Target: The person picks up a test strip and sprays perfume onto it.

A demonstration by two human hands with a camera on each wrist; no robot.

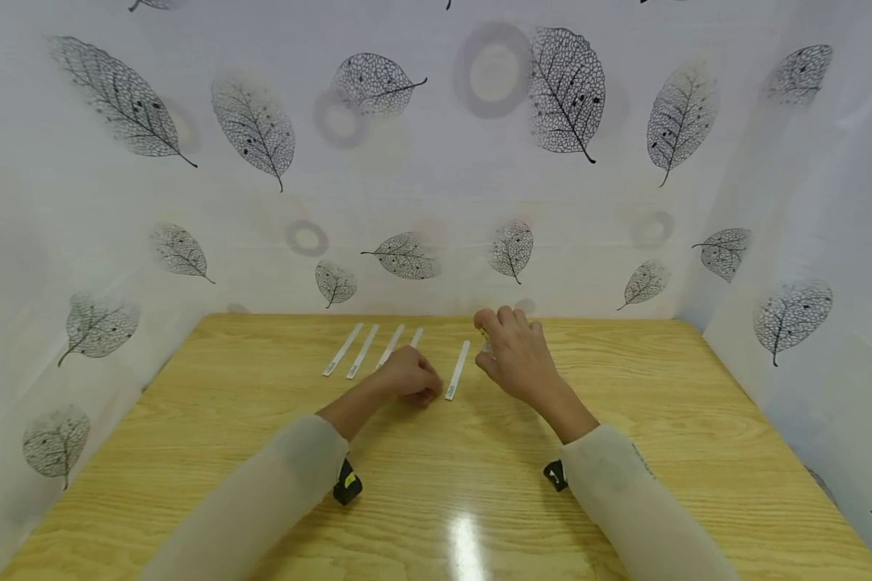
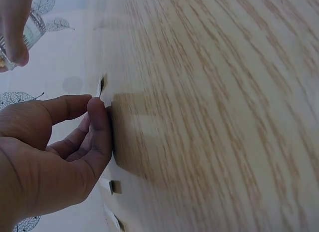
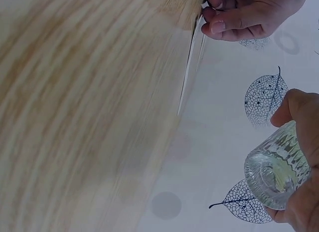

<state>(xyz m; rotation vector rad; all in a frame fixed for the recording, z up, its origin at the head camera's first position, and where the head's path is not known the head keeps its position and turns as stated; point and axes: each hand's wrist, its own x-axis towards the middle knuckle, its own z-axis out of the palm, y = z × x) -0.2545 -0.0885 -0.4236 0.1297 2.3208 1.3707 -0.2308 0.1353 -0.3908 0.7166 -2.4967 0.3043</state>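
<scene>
My left hand is just left of the near end of a narrow white paper strip, low over the wooden table. In the left wrist view the tips of its thumb and forefinger meet, with a strip end just beyond them. No held thing shows between them. To the right, my right hand grips a clear ribbed glass around its side, raised off the table. The glass base shows in the right wrist view, and something yellow shows at its upper part.
Several similar white strips, among them the leftmost strip, lie slanted in a row left of my left hand, which partly covers some of them. Dark print marks their near ends. A leaf-patterned curtain rises behind the wooden table.
</scene>
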